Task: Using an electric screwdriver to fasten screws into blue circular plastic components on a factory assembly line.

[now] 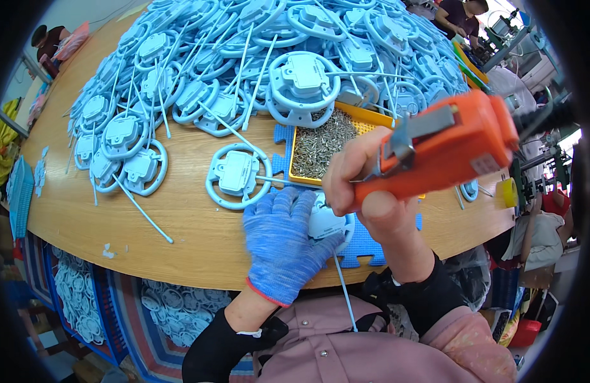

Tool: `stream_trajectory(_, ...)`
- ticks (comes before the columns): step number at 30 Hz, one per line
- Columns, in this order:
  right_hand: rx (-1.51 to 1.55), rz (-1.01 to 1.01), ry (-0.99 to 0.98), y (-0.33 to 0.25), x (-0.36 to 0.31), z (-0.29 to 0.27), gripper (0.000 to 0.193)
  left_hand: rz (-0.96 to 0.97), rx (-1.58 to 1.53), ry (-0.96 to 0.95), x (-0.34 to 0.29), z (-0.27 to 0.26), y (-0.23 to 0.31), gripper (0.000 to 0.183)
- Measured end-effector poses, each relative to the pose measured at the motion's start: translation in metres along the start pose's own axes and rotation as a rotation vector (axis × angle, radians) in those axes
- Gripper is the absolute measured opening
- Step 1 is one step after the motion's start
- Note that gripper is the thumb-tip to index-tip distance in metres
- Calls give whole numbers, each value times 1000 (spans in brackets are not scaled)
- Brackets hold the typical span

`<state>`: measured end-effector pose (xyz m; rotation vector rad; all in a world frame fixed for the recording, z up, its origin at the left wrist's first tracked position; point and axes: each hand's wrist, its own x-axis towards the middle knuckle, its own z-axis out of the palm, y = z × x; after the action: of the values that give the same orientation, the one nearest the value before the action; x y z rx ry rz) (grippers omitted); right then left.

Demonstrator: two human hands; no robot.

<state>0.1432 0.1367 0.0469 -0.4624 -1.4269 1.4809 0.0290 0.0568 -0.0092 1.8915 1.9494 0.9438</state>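
My left hand (283, 246), in a blue knitted glove, holds down a light-blue plastic steering-wheel-shaped part (327, 223) at the front of the table. Its thumb lies across the part's lower edge, and a thin light-blue stem (346, 293) points from there toward my body. Bare fingers of my right hand (387, 220) are wrapped round an orange electric screwdriver (445, 147), above and right of that part. Hand and tool hide the screwdriver's tip. Just left of my gloved fingers, another wheel-shaped part (236, 172) lies flat, its stem reaching right.
A yellow tray (365, 113) of small metal screws (320, 150) sits on a blue foam mat (365, 246). Behind it rises a large pile of wheel-shaped parts (244, 57). Bins of parts (78, 300) stand below the table (180, 255). Other people work at the far right.
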Motion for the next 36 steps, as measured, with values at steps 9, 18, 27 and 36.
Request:
stream_trajectory(9,179,53,-202,-3,6,0,43,-71,140,-77,5,-4,16,50)
stream_trajectory(18,230,-251,41,-28,22,-89,48,-159,517,125,-52,-104,-34,69)
stream_trajectory(27,7,-143,110,-10,24,-98,61,-145,413,-132,53,-58,-59,78)
stream_trajectory(36,-53,-124,154,-7,24,-105,63,-18,278,117,13,-87,-85,74)
